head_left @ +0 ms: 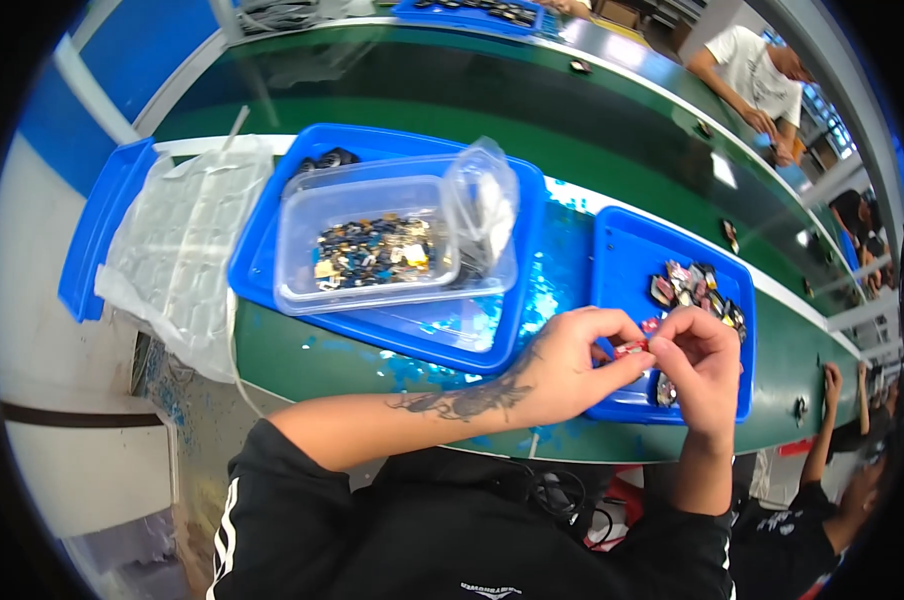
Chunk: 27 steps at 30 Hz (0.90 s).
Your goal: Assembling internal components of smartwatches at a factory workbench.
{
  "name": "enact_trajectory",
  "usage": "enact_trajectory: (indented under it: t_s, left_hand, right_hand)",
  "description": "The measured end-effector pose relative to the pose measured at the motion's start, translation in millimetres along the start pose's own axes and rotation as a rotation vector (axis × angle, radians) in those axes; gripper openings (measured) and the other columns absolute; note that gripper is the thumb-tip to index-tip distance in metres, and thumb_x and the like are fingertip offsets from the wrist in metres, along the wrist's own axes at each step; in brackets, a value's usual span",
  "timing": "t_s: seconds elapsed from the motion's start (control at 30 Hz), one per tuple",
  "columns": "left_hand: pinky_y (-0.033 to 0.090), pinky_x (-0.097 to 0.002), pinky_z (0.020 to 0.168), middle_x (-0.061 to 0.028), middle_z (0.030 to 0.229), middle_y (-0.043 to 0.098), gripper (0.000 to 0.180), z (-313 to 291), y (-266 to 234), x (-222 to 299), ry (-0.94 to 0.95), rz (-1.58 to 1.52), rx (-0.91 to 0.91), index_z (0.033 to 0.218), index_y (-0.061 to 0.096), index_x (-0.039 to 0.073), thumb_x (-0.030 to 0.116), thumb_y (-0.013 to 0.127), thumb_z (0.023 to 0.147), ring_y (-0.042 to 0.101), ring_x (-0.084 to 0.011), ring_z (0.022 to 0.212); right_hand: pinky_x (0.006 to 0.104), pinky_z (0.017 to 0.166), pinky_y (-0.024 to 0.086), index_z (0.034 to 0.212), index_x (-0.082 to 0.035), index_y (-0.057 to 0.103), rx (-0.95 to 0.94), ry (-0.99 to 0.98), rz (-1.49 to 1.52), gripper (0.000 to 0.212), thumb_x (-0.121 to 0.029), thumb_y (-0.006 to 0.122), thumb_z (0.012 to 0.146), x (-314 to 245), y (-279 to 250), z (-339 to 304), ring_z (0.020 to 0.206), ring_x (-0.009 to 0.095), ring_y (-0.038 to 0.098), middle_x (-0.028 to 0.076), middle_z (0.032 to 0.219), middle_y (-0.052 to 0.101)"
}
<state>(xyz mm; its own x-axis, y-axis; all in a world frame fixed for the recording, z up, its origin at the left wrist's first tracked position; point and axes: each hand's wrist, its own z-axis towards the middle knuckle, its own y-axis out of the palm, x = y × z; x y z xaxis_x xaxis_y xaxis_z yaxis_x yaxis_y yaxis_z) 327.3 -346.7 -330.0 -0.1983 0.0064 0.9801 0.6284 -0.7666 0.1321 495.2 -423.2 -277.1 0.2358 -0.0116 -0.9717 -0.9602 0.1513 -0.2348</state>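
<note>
Both my hands meet over the near part of a blue tray (622, 235) on the right. Between the fingertips of my left hand (577, 365) and my right hand (700, 365) is a small red and silver piece (629, 349); its exact kind is too small to tell. Each hand pinches it with thumb and forefinger. Just beyond them, a pile of small black, silver and pink parts (697, 287) lies in the tray. A single silvery part (666, 390) rests below my fingers, partly covered by the right hand.
Left of my hands, a larger blue tray (372, 342) carries a clear plastic box (302, 285) of tiny mixed parts and a clear bag (484, 200). Further left lies a white padded sheet (177, 250). Blue flakes litter the green bench (317, 360). Across the green belt (412, 90) a person (757, 85) works.
</note>
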Motion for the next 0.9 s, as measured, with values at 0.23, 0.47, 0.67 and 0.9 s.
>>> enact_trajectory:
  t_s: [0.23, 0.47, 0.67, 0.9]
  left_hand:
    - [0.05, -0.0203, 0.066, -0.0078, 0.089, 0.07, 0.022, 3.5, -4.2, -5.4, -0.158, -0.109, 0.148, 0.1, 0.07, -0.006, 0.011, 0.071, 0.087, 0.063, -0.0066, 0.075]
    - [0.055, -0.0309, 0.084, -0.0139, 0.106, 0.068, 0.024, 6.0, -2.7, -12.7, -0.12, -0.396, 0.087, 0.115, 0.061, -0.005, -0.001, 0.06, 0.091, 0.067, -0.021, 0.099]
    - [0.053, -0.0277, 0.084, -0.0129, 0.108, 0.068, 0.023, 5.0, -4.3, -11.9, -0.147, -0.543, 0.087, 0.114, 0.061, -0.005, 0.001, 0.06, 0.091, 0.066, -0.0176, 0.1]
    - [0.055, -0.0307, 0.085, -0.0143, 0.11, 0.067, 0.022, 6.5, -4.8, -11.7, -0.164, -0.508, 0.067, 0.114, 0.061, -0.002, 0.001, 0.059, 0.093, 0.066, -0.0221, 0.103]
  right_hand:
    - [0.0303, 0.063, 0.049, 0.087, 0.001, 0.065, -0.037, -0.574, -0.575, 0.008, -0.006, 0.067, 0.082, -43.4, 29.0, 95.2, 0.071, 0.019, 0.063, 0.01, 0.078, 0.064]
    - [0.0415, 0.07, 0.058, 0.085, -0.002, 0.072, -0.551, -0.608, -1.312, 0.016, -0.004, 0.068, 0.07, -38.2, 142.2, 182.9, 0.082, 0.034, 0.07, 0.02, 0.085, 0.07]
    - [0.0409, 0.073, 0.055, 0.083, -0.003, 0.071, -0.614, -0.491, -1.345, 0.017, -0.006, 0.072, 0.066, -28.9, 141.1, 182.6, 0.082, 0.03, 0.071, 0.017, 0.084, 0.071]
    - [0.0417, 0.077, 0.048, 0.076, -0.005, 0.07, -0.411, -0.464, -1.25, 0.016, -0.004, 0.071, 0.061, -20.8, 137.6, 175.6, 0.081, 0.031, 0.069, 0.017, 0.081, 0.07]
